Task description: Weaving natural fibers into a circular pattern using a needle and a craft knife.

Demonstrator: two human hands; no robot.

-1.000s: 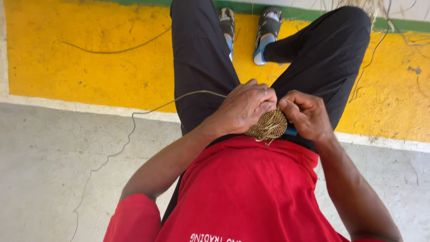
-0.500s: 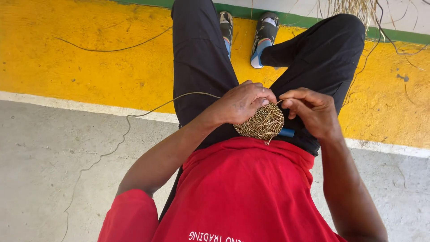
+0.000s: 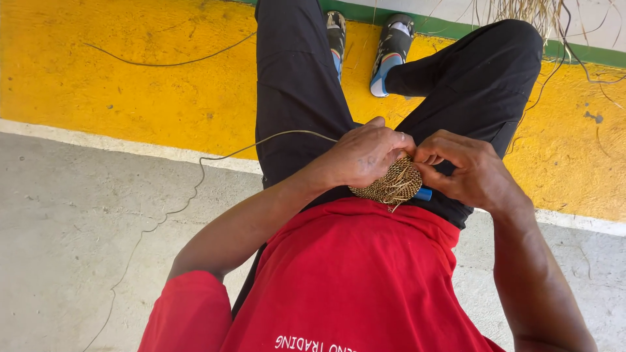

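In the head view, the left hand is still gripping the small round woven disc of tan fibre over the lap, while the right hand, now pressed closer, is pinching its edge at three o'clock. A blue tool tip is peeking out beneath; a long thin fibre strand is trailing toward nine o'clock, and loose dry fibres are lying at one o'clock on the yellow painted floor band.

**Both hands meet at the lap**

L hand curls palm-down, knuckles up, fingers bent & closed in a grip at their tips. R hand faces it, thumb & forefinger pinched together, other fingers folded. Fingertips of both nearly touch. Both forearms bare, elbows bent, angling in from either side. Legs stretched out in front, R knee raised.
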